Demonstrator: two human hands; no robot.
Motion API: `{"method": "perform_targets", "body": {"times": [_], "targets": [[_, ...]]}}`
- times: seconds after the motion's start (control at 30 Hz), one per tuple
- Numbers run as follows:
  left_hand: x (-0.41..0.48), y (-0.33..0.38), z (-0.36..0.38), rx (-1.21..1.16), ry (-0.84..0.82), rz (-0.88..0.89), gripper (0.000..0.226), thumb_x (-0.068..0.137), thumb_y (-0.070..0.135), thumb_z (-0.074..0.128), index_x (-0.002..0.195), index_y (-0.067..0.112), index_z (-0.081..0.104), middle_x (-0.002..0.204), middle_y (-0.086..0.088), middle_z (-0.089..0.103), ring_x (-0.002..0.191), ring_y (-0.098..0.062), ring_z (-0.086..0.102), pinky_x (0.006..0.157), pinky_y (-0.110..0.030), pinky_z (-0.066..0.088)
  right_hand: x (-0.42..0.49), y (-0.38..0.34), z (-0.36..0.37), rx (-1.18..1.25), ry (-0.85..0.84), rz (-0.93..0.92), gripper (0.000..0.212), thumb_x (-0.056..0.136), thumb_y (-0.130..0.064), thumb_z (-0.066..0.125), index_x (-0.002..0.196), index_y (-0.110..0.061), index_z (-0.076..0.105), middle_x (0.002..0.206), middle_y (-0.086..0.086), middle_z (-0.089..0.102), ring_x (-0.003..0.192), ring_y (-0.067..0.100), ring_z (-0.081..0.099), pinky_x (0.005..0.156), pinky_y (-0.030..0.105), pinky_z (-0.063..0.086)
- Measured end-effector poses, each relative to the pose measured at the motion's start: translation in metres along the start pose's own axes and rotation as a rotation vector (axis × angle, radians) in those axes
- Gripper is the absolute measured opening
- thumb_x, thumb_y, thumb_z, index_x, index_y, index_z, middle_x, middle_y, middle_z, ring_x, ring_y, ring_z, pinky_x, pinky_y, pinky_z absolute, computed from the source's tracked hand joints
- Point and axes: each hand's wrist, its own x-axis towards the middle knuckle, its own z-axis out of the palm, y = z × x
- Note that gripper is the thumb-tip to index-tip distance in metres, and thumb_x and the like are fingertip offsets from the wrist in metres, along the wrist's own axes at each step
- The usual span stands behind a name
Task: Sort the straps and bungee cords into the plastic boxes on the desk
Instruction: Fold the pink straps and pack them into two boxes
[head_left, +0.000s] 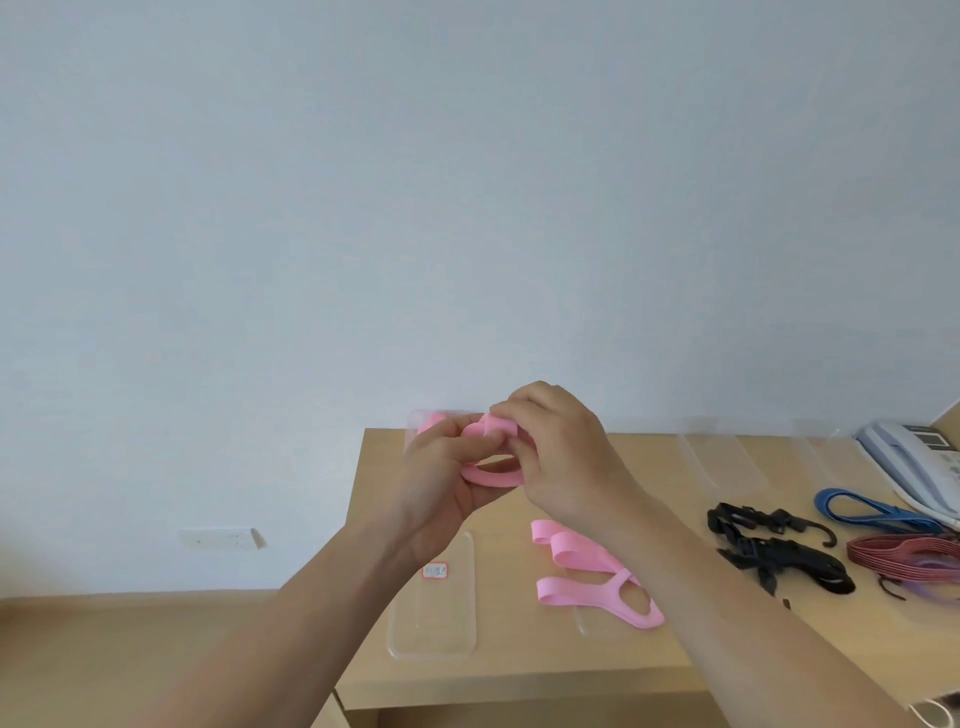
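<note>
Both my hands are raised above the far left part of the wooden desk. My left hand and my right hand together hold a coiled pink strap, fingers pinching its upper end. Behind my hands, a clear plastic box at the desk's far edge shows something pink inside. A second pink strap lies loose on the desk below my right wrist. Further right lie black buckle straps, a blue bungee cord and red bungee cords.
A clear lid with a small label lies flat near the desk's front left. More clear box pieces stand at the back right. A white desk phone sits at the far right. The wall is close behind the desk.
</note>
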Motion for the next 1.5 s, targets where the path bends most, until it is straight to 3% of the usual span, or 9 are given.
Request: {"method": "perform_targets", "body": {"times": [0.13,0.33,0.5,0.6,0.8,1.03,1.13,1.3,1.5], "targets": [[0.002,-0.002,-0.022,-0.054,0.009,-0.042,0.029,0.098,-0.011,0.053,0.125,-0.02,0.054,0.106,-0.021,0.061,0.101,-0.036,0.069,0.09,-0.041,0.062,-0.005,-0.007,0.024,0.018,0.086,-0.055,0.03,0.089,-0.017,0.043,0.095,-0.012,0.072,0.097,-0.002,0.063,0.087,0.019,0.058,0.074,0.028,0.05],[0.001,-0.007,-0.058,-0.049,0.062,-0.098,0.039,0.089,-0.024,0.054,0.126,-0.012,0.059,0.106,-0.024,0.065,0.092,-0.035,0.073,0.081,-0.04,0.064,-0.014,-0.018,0.057,0.097,0.132,-0.032,0.024,0.077,0.006,0.064,0.088,-0.013,0.074,0.097,-0.003,0.066,0.09,0.016,0.06,0.08,0.02,0.047],[-0.002,-0.014,-0.087,-0.032,0.077,-0.154,0.045,0.084,-0.027,0.054,0.126,-0.013,0.058,0.098,-0.027,0.069,0.086,-0.039,0.075,0.081,-0.044,0.064,-0.025,-0.026,0.085,0.161,0.052,0.034,0.021,0.075,-0.004,0.08,0.09,-0.016,0.073,0.103,-0.003,0.064,0.089,0.009,0.054,0.077,0.024,0.048],[-0.002,-0.019,-0.1,-0.027,0.093,-0.183,0.039,0.084,-0.028,0.056,0.118,-0.011,0.062,0.096,-0.029,0.069,0.086,-0.043,0.075,0.08,-0.045,0.065,-0.031,-0.028,0.098,0.161,-0.057,0.087,0.036,0.063,-0.014,0.091,0.094,-0.015,0.073,0.111,-0.006,0.065,0.098,0.012,0.059,0.083,0.028,0.051],[0.017,-0.032,-0.119,0.035,0.124,-0.24,0.045,0.08,-0.026,0.063,0.122,-0.011,0.062,0.099,-0.025,0.072,0.093,-0.04,0.075,0.092,-0.048,0.062,-0.022,-0.014,0.119,0.17,-0.113,0.098,0.021,0.071,-0.008,0.082,0.079,-0.015,0.064,0.09,-0.017,0.057,0.081,-0.01,0.046,0.074,0.02,0.046],[0.06,-0.034,-0.138,0.095,0.19,-0.262,0.053,0.074,-0.01,0.077,0.124,-0.001,0.063,0.106,-0.018,0.074,0.097,-0.032,0.075,0.09,-0.041,0.062,0.009,0.024,0.155,0.132,-0.061,0.01,0.016,0.066,-0.004,0.073,0.075,-0.013,0.062,0.07,-0.011,0.053,0.065,0.012,0.049,0.059,0.03,0.048],[0.082,-0.036,-0.154,0.242,0.253,-0.275,0.063,0.068,0.013,0.089,0.126,0.017,0.064,0.126,-0.007,0.07,0.109,-0.023,0.074,0.094,-0.039,0.061,0.022,0.051,0.168,0.134,-0.059,0.025,0.017,0.068,-0.006,0.078,0.079,-0.012,0.067,0.073,-0.006,0.058,0.066,0.015,0.052,0.06,0.026,0.047],[0.125,-0.05,-0.185,0.849,0.502,-0.242,0.038,0.089,0.028,0.079,0.124,0.029,0.063,0.123,0.013,0.063,0.109,-0.012,0.064,0.092,-0.034,0.055,0.04,0.099,0.207,0.116,-0.23,0.101,0.033,0.071,-0.01,0.077,0.104,-0.012,0.073,0.091,0.0,0.068,0.076,0.022,0.061,0.065,0.029,0.051],[0.165,-0.07,-0.198,0.866,0.588,-0.345,0.026,0.096,0.033,0.068,0.12,0.021,0.069,0.106,0.004,0.072,0.096,-0.022,0.071,0.092,-0.044,0.059,0.059,0.128,0.242,0.105,-0.38,0.06,0.026,0.086,-0.032,0.056,0.093,-0.011,0.068,0.095,0.001,0.067,0.083,0.023,0.058,0.063,0.029,0.043]]}}
